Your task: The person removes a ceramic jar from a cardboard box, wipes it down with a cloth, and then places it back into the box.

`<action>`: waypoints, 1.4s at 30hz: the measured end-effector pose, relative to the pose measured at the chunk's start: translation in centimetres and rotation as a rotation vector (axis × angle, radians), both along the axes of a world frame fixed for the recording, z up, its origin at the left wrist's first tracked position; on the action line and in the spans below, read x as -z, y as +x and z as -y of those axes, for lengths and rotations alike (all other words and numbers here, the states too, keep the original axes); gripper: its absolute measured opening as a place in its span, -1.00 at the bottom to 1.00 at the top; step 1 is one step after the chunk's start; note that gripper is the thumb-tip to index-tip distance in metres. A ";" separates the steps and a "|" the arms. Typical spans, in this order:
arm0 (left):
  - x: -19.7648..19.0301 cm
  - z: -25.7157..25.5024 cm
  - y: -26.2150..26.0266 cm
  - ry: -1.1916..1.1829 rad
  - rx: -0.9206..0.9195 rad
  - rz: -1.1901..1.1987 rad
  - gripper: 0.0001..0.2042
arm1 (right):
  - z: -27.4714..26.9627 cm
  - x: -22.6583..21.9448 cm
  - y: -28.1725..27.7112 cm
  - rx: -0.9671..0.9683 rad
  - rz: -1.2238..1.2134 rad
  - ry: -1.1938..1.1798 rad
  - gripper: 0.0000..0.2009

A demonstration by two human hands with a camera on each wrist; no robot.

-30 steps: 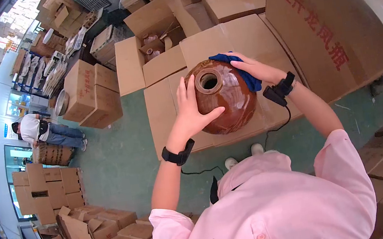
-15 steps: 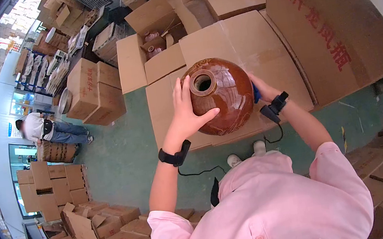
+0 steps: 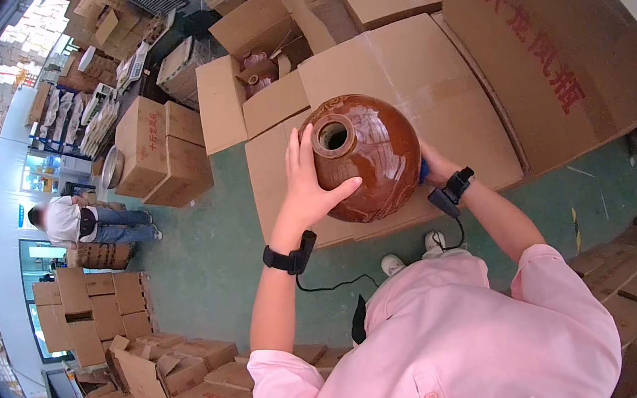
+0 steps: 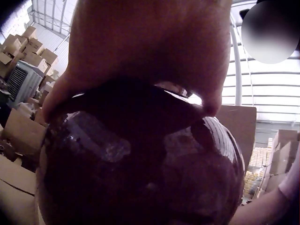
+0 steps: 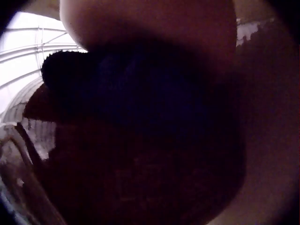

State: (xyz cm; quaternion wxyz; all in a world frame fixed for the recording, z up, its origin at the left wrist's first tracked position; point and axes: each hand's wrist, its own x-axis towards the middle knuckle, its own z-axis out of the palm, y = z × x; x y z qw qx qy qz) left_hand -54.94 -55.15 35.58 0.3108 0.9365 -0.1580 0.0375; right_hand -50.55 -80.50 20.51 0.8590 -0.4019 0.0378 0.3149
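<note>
A round, glossy brown ceramic jar (image 3: 377, 154) with a short open neck is tilted toward the left on the cardboard. My left hand (image 3: 304, 185) grips its shoulder beside the neck, fingers on the far side and thumb on the near side. In the left wrist view, finger and thumb spread over the shiny jar (image 4: 140, 173). Low on the jar's right side, my right hand (image 3: 438, 168) holds a bunched blue cloth (image 5: 140, 89) against the glaze. The jar hides most of the right fingers in the head view.
Flattened cardboard (image 3: 429, 61) covers the surface under the jar. Beyond it, an open carton (image 3: 277, 107) contains similar brown jars. A tall printed carton (image 3: 549, 44) stands to the right. Another person (image 3: 85, 219) stands far left. A cable (image 3: 339, 284) hangs near my body.
The right hand and cloth have moved from the jar's upper right down its right side, mostly behind it. The jar has shifted slightly left, with the left hand staying on its shoulder.
</note>
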 end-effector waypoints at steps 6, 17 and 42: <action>0.0 0.1 -0.1 0.007 -0.011 0.004 0.08 | -0.9 -1.2 -1.0 0.168 -0.080 0.021 -0.47; 1.3 -0.4 0.3 0.002 0.014 0.080 0.11 | -0.6 -2.6 -2.7 0.297 -0.191 0.088 -0.55; 1.8 -0.2 -0.2 0.013 -0.024 0.134 0.03 | -6.2 -20.4 -0.3 -0.151 1.883 -1.189 -0.46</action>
